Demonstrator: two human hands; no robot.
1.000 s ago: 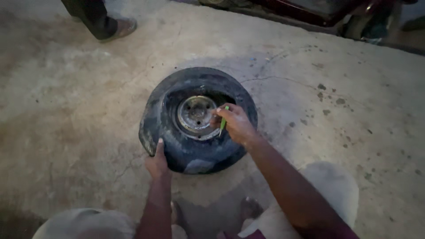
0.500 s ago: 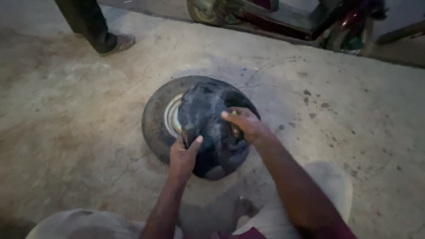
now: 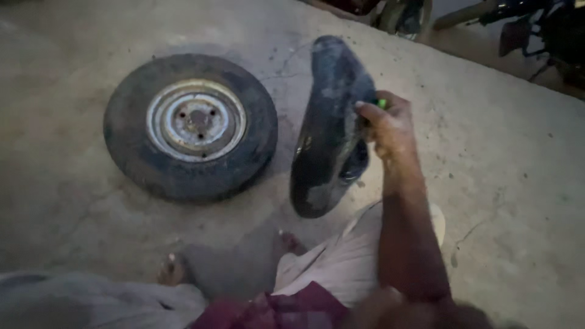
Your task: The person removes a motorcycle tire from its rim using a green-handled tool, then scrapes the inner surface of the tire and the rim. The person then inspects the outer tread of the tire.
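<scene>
Nearest the camera, light trousers (image 3: pixel 341 268) and a dark red cloth (image 3: pixel 274 311) are seen at the bottom edge, with a bare foot (image 3: pixel 173 271) set on the concrete floor (image 3: pixel 73 225) and the toes of another foot (image 3: pixel 291 242) showing beside the trouser leg. From the lower right the right forearm is stretched up and away from the body, the wrist held nearly straight. The right hand (image 3: pixel 387 125) is raised above the floor, back turned towards the camera, and its grip is clamped on the edge of a black rubber inner tube (image 3: pixel 329 128). A small green object (image 3: pixel 382 103) is seen at the fingertips; what it is cannot be told. The tube is held on edge, limp and folded, its lower end hanging just above the floor near the knee. The left hand is not seen in the picture.

To the left of the tube, apart from it, a worn black tyre (image 3: pixel 189 128) is laid flat on the floor, fitted on a grey steel rim (image 3: pixel 196 120) with bolt holes around a rusty centre. The floor is rough, stained concrete with fine cracks, dimly lit. Farthest off, along the top right edge, parts of parked vehicles (image 3: pixel 524 30) are made out, a wheel (image 3: pixel 405 15) among them, dark and blurred.
</scene>
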